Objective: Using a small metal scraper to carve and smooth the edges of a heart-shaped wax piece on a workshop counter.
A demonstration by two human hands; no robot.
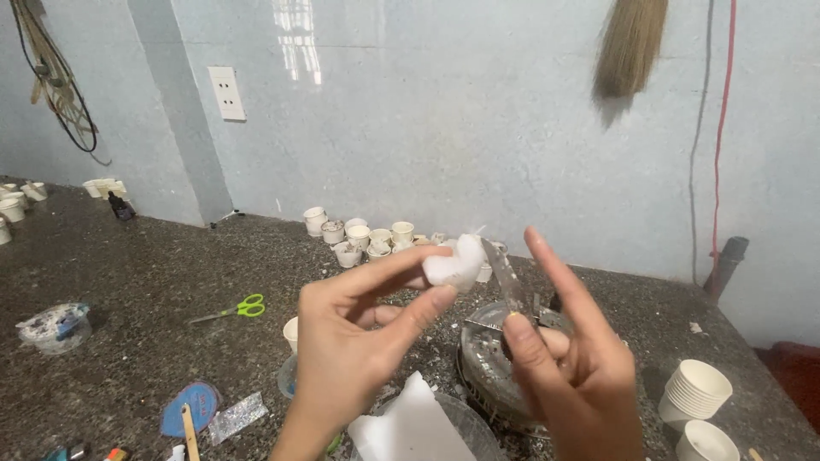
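Nearest, a white sheet [410,427] lies at the bottom edge, with a blue round packet [195,405] and a clear crinkled wrapper [237,416] to its left. At the near right stand a stack of white paper cups [696,391] and one single cup [705,442]. The left hand [350,350] pinches a small white lump [454,262] between thumb and forefinger. The right hand [574,367] grips a thin blade [506,277], forefinger extended, its tip touching the lump. Below sits a round metal tin [487,367]. Left lie green scissors [241,308] and a clear round tub [56,327]. Far back, about ten small cups [359,234] cluster beneath a white wall socket [226,92].
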